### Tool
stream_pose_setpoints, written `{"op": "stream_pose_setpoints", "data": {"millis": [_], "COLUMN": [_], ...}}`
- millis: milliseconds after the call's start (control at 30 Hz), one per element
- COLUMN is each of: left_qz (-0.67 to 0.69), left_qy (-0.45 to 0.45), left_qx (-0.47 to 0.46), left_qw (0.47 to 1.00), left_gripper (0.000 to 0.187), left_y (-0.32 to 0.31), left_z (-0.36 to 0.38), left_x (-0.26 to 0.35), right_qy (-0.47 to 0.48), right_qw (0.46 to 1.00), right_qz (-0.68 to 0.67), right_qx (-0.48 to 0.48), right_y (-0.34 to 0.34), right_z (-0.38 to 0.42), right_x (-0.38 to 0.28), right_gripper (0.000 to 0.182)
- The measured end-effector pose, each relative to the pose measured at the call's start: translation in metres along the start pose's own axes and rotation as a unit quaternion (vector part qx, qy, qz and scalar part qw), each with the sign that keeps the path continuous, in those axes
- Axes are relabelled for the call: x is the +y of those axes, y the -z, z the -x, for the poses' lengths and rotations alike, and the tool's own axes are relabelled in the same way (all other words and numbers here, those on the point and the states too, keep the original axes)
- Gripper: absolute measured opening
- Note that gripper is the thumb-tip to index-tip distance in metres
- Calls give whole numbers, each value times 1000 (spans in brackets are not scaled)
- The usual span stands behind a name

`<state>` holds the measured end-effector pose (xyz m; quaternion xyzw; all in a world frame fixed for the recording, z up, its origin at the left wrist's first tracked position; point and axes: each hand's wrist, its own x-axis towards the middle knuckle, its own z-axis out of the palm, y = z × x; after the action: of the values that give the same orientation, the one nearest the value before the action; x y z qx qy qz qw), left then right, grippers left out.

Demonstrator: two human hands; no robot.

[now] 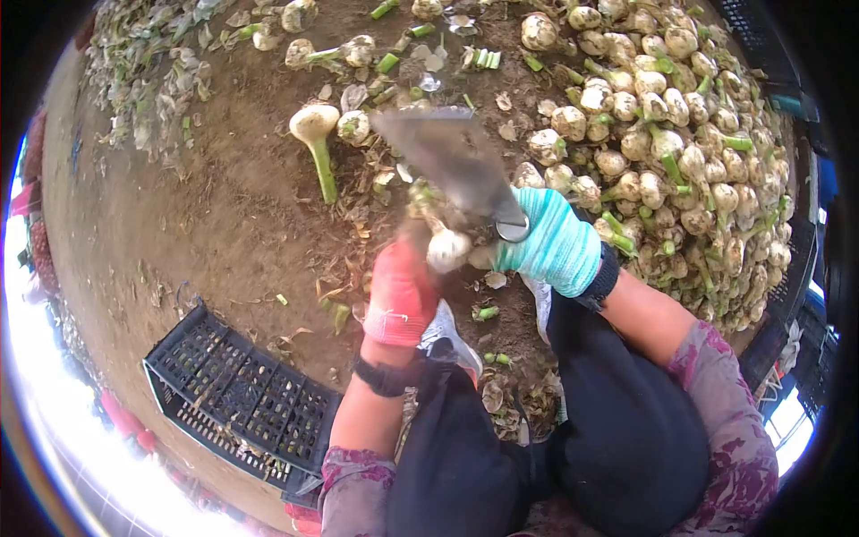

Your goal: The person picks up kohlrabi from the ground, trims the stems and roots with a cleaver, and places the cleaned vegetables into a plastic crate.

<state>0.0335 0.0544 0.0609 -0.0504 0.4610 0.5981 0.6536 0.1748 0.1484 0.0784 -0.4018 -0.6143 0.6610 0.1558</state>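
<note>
Reference landmark: the onion bulb held at frame centre.

1. Far left of the bulb and lower, a black plastic crate lies on the dirt ground.
2. Just left of the bulb, your left hand, in a red glove, is closed around the bulb's stalk end; its fingers are curled tight and touching the bulb.
3. Above the bulb, a broad knife blade is blurred; whether it touches the bulb cannot be told.
4. Just right of the bulb, your right hand, in a teal glove, is clenched fully around the knife handle.
5. Far right of the bulb, a pile of onions covers the ground.
</note>
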Motion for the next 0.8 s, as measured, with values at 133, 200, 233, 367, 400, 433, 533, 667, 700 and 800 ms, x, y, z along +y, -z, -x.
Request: {"op": "stream_pose_setpoints", "data": {"millis": [133,200,233,367,400,433,533,667,700,800], "left_qz": [-228,-312,-381,-580,-495,-499,-52,-494,-573,-652], "left_qy": [-55,-81,-126,-340,-302,-302,-47,-403,-430,-164], "left_qx": [56,51,48,51,29,30,-164,87,190,364], "left_qw": [971,945,914,738,814,812,984,766,671,645], "left_gripper": [24,19,16,12,28,28,48,38,39,68], "left_y": [6,3,1,3,3,-1,-38,-30,-17,24], "left_z": [-6,-5,-5,-12,-12,-16,-12,-60,-73,-118], "left_x": [-2,4,6,12,14,14,26,65,83,114], "right_qy": [-17,48,49,-40,-67,-97,-230,-188,-175,-186], "right_qw": [988,965,965,895,923,942,957,969,968,966], "right_qz": [149,257,255,443,371,293,21,-12,-14,-36], "right_qx": [17,27,28,12,75,135,175,163,178,177], "right_y": [5,7,8,18,25,29,30,31,32,39], "right_z": [4,3,1,-10,-7,0,-1,-6,-8,-11], "right_x": [-3,-6,0,42,51,62,38,30,27,30], "right_gripper": [31,22,22,20,21,22,21,17,16,25]}}
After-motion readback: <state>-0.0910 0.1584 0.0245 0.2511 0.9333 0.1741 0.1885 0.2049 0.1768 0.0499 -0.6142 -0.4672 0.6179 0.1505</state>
